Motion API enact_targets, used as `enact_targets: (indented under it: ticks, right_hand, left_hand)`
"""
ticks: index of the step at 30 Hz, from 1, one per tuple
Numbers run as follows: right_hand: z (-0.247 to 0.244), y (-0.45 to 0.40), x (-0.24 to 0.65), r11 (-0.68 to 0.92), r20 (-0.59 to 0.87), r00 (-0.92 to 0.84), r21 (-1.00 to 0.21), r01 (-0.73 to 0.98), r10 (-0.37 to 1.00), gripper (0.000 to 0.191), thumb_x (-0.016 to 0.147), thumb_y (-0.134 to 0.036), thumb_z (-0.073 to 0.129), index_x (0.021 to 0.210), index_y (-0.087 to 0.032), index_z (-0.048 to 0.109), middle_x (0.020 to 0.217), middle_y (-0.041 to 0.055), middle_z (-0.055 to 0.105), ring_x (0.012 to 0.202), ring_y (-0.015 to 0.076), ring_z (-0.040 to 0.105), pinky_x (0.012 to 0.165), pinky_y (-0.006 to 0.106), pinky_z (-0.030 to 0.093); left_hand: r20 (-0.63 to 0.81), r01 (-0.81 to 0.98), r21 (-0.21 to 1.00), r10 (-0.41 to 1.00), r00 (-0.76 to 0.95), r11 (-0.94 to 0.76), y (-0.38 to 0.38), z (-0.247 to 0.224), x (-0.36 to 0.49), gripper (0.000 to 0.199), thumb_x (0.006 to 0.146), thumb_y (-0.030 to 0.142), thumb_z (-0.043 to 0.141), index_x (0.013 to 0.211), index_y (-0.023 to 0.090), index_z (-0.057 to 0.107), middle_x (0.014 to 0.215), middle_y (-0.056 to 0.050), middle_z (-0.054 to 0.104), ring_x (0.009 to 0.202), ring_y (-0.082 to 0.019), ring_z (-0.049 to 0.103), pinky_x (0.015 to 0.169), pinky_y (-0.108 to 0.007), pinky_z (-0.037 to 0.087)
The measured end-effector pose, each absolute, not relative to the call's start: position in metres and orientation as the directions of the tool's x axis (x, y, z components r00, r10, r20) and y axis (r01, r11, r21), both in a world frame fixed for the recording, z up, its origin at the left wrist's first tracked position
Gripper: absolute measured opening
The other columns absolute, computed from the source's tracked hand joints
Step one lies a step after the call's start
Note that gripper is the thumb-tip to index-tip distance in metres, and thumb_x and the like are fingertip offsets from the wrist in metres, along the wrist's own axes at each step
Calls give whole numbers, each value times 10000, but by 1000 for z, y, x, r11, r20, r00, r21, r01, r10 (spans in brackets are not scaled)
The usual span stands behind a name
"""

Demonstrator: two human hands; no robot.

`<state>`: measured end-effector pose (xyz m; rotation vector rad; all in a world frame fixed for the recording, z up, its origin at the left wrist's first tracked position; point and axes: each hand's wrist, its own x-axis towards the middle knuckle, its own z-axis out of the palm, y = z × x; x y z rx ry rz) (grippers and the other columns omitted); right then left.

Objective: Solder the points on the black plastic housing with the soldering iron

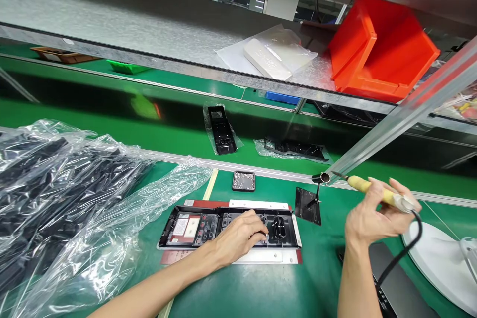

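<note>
Black plastic forms the long housing (219, 221) that, in the head view, lies open side up on a red-and-white fixture (257, 257) before me. My left hand (244, 233) is over it, fingers bent with their tips down inside, toward its right end; whether they pinch a small part, I cannot tell. My right hand (376, 213) has its fingers closed round the yellow handle of what looks like a soldering iron (357, 183), its tip just beside the tube holder (321, 178). To do this well, I judge, I should work with light fingertips, have the housing square on its fixture, and hold the tip clear of my left hand and of the clear film (122, 228), since it may be hot. The black cord (404, 253) wants slack, so it does not tug.

The green counter (238, 293) has a dull shine. Behind the fixture sits a small black tray (243, 190) of tiny metal pieces (244, 179); to my left are heaped film-wrapped black parts (74, 184). Above runs a grey metal shelf (130, 35) carrying an orange-red bin (352, 44) and a pale block (266, 59).
</note>
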<state>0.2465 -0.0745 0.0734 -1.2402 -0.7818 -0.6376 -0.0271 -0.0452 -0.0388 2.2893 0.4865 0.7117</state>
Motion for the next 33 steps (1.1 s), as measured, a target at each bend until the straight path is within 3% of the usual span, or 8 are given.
enact_targets:
  ticks: [4, 7, 13, 18, 21, 26, 30, 33]
  right_hand:
    - [103, -86, 234, 354, 819, 562, -494, 794, -117, 163, 891, -336, 631, 939, -182, 613, 884, 67, 675, 845, 282, 717, 896, 552, 544]
    - [117, -93, 222, 498, 793, 594, -464, 732, -133, 138, 825, -294, 671, 882, -213, 574, 769, 55, 654, 747, 293, 699, 834, 580, 556]
    - [126, -107, 201, 553, 783, 618, -484, 678, -73, 96, 753, -229, 636, 829, -252, 584, 703, 1, 605, 655, 243, 647, 725, 524, 568]
    - [123, -119, 183, 586, 735, 677, -560, 586, 26, 115, 757, -205, 644, 864, -224, 607, 729, 6, 601, 641, 217, 612, 727, 504, 558]
    - [122, -125, 169, 575, 700, 703, -628, 524, 124, 105, 794, -212, 637, 890, -209, 597, 774, 30, 602, 687, 224, 617, 762, 517, 538]
    - [123, -129, 151, 565, 681, 686, -681, 466, 256, 95, 794, -159, 606, 874, -208, 594, 820, 45, 594, 669, 220, 612, 674, 481, 518]
    - [116, -128, 143, 648, 663, 648, -687, 329, 374, 187, 828, -109, 594, 992, -198, 586, 683, -14, 563, 568, 165, 545, 591, 385, 475]
    - [109, -125, 137, 686, 643, 641, -687, 239, 420, 98, 915, -144, 539, 999, -177, 578, 641, -24, 545, 510, 138, 506, 522, 336, 436]
  left_hand:
    - [383, 117, 663, 469, 796, -740, -46, -38, -28, 144, 1012, 209, 562, 1030, 172, 700, 947, -36, 710, 888, -193, 572, 824, -333, 454]
    - [402, 130, 599, 437, 805, -790, -46, -38, -28, 158, 1019, 222, 550, 1052, 186, 701, 943, -37, 697, 878, -189, 571, 809, -333, 449]
    - [401, 162, 509, 400, 824, -845, -47, -37, -28, 155, 1015, 179, 522, 1040, 171, 675, 914, -40, 669, 857, -194, 548, 781, -341, 441]
    - [389, 183, 442, 372, 843, -878, -50, -31, -30, 178, 1030, 180, 475, 985, 161, 646, 877, -46, 637, 816, -198, 509, 747, -351, 433]
    - [373, 218, 334, 341, 863, -917, -53, -29, -32, 184, 1022, 129, 447, 971, 151, 623, 883, -55, 619, 832, -205, 511, 730, -351, 433]
    - [355, 226, 151, 266, 896, -962, -58, -25, -36, 225, 951, 5, 431, 1060, 114, 595, 941, -97, 618, 889, -239, 533, 724, -368, 445]
    - [364, 234, 128, 265, 893, -964, -61, -24, -40, 239, 954, 15, 437, 1126, 107, 576, 992, -116, 620, 933, -251, 547, 742, -374, 458]
    - [343, 256, 151, 293, 893, -955, -62, -25, -42, 272, 952, 12, 452, 1177, 115, 565, 1062, -122, 617, 987, -254, 554, 780, -379, 469]
